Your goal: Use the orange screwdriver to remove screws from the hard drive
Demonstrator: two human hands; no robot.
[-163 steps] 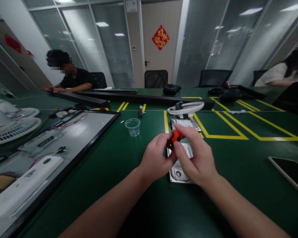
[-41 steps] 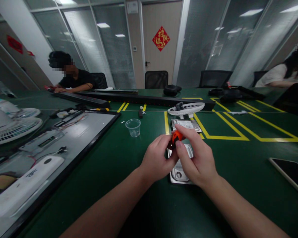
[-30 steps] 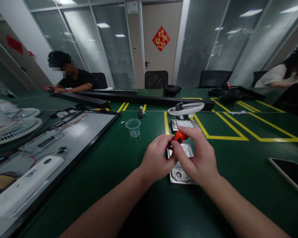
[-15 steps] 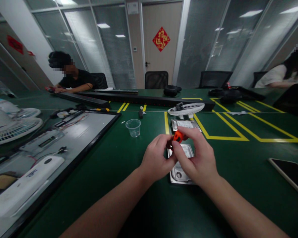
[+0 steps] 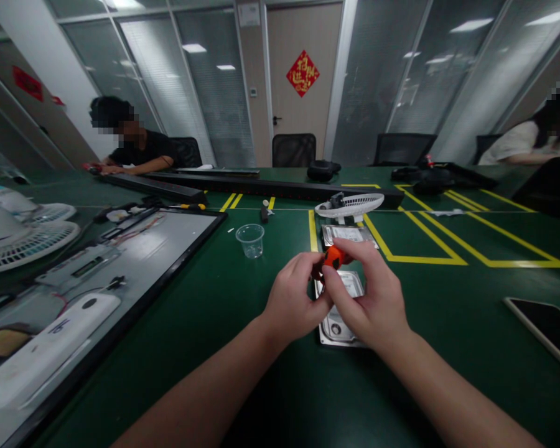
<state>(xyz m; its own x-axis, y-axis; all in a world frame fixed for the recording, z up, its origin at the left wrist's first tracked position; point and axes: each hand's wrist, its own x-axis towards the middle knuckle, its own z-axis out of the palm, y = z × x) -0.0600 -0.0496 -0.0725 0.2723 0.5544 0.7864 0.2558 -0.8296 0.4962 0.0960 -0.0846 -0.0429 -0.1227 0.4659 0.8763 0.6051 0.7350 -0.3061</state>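
Observation:
An orange and black screwdriver (image 5: 335, 257) is pinched between the thumb and fingers of my right hand (image 5: 376, 292); its handle points up toward me and its tip is hidden. Against its left side, my left hand (image 5: 295, 295) has thumb and fingers closed low near the tip, and what sits between them is hidden. Both hands are over a silver hard drive (image 5: 340, 333), which lies flat and is partly covered by them. Just behind it is a second hard drive (image 5: 345, 234).
A clear plastic cup (image 5: 251, 241) stands left of my hands. Further left lies a large opened panel (image 5: 168, 242) with a white case (image 5: 51, 348) on it. White fan parts (image 5: 354, 204) sit behind the drives, and a phone (image 5: 546, 330) lies at right. Two people sit across the table.
The screwdriver handle has turned a little between my right fingers, so its black patches show in different places. Both hands stay in nearly the same spot.

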